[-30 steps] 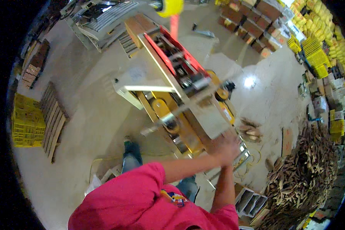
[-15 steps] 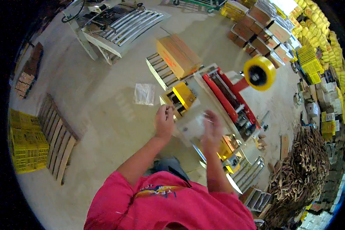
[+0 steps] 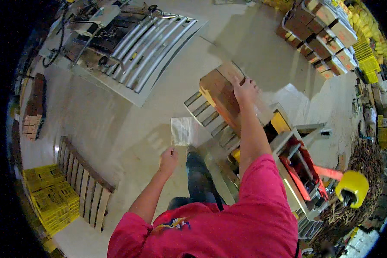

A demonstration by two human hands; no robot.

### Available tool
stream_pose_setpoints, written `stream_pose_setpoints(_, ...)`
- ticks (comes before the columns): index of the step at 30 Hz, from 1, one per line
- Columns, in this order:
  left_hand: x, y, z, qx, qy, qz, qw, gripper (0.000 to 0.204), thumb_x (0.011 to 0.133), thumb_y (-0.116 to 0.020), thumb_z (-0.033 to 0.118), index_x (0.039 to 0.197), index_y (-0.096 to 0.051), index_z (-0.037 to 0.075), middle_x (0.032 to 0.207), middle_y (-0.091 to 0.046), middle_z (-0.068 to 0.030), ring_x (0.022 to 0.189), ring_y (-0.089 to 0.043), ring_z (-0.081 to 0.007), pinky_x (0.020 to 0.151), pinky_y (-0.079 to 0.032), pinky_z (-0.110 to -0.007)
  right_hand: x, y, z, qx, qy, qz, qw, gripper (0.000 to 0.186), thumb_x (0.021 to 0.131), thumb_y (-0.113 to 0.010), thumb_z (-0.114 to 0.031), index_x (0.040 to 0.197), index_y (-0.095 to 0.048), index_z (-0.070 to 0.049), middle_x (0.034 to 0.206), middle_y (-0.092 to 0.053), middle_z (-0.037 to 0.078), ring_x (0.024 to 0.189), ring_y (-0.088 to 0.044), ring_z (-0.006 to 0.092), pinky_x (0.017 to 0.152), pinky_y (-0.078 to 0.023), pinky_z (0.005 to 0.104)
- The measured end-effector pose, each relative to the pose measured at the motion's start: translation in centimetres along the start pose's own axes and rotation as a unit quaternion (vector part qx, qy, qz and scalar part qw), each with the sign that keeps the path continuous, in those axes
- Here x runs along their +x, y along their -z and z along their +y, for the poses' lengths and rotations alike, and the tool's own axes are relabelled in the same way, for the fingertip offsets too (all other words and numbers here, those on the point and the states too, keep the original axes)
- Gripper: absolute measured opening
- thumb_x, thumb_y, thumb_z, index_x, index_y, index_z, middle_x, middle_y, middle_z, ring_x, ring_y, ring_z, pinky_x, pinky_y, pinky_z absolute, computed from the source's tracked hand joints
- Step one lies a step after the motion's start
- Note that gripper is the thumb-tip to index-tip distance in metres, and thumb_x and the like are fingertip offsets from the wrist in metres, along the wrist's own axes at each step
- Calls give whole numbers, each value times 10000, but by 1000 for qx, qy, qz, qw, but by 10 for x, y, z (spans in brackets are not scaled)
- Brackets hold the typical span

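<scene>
A long brown cardboard box lies on a roller conveyor ahead of me. My right hand is at its top right edge, thumb on the top and fingers curled over the side. My left hand hangs low over the floor, its fingers curled in; what they may hold is hidden. Beyond that hand a pale, see-through plastic sheet lies flat on the floor. To my right is the taping machine, red and grey, with a yellow tape roll on its arm.
A wide roller table stands at the far left. Yellow crates and a wooden pallet are at the near left. Stacked boxes stand at the far right, with a brown heap of roots below them.
My right hand has moved from over the taping machine forward onto the box. My left hand has drawn away from the machine, down and left. The view has turned right to left across the scene.
</scene>
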State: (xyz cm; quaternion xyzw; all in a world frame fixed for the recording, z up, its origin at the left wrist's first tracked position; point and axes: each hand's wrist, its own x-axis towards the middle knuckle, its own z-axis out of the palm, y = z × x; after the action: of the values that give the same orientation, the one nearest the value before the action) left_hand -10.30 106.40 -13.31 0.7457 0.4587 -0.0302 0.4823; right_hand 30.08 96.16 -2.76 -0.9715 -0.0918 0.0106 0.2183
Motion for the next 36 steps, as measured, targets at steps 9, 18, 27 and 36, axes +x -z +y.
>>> stream_pose_setpoints(9, 150, 14, 126, -281, 282, -63, 915, 684, 929, -451, 609, 1394, -426, 108, 1367, -452, -116, 1196, -471, -268, 911, -438, -458, -37, 16, -7, -96, 260, 75, 958, 676, 813, -682, -460, 1335, -508, -68, 1254, -536, 215, 1209, -443, 416, 1039, -352, 520)
stream_pose_setpoints(18, 198, 32, 149, -615, 276, -247, 696, 653, 928, -409, 623, 1351, -533, 141, 1320, -575, -115, 1125, -588, -337, 912, -497, -529, 11, -8, -18, 67, -22, 39, 997, 743, 807, -718, -423, 1398, -448, -63, 1304, -530, 218, 1200, -498, 418, 1019, -404, 456)
stream_pose_setpoints(27, 207, 178, 234, -728, 177, -193, 634, 756, 942, -333, 684, 1486, -348, 160, 1473, -423, -61, 1326, -427, -300, 1081, -373, -449, 100, 35, -215, 101, 128, 73, 984, 638, 821, -701, -383, 1339, -524, -55, 1235, -574, 214, 1163, -526, 386, 998, -414, 441)
stream_pose_setpoints(36, 273, 296, 271, -371, -61, 114, 920, 762, 900, -611, 478, 1498, -296, 126, 1515, -350, -116, 1390, -342, -321, 1105, -318, -468, 171, -83, -405, 67, 304, 148, 939, 667, 765, -740, -384, 1330, -542, -91, 1230, -589, 178, 1163, -514, 357, 1001, -387, 477)
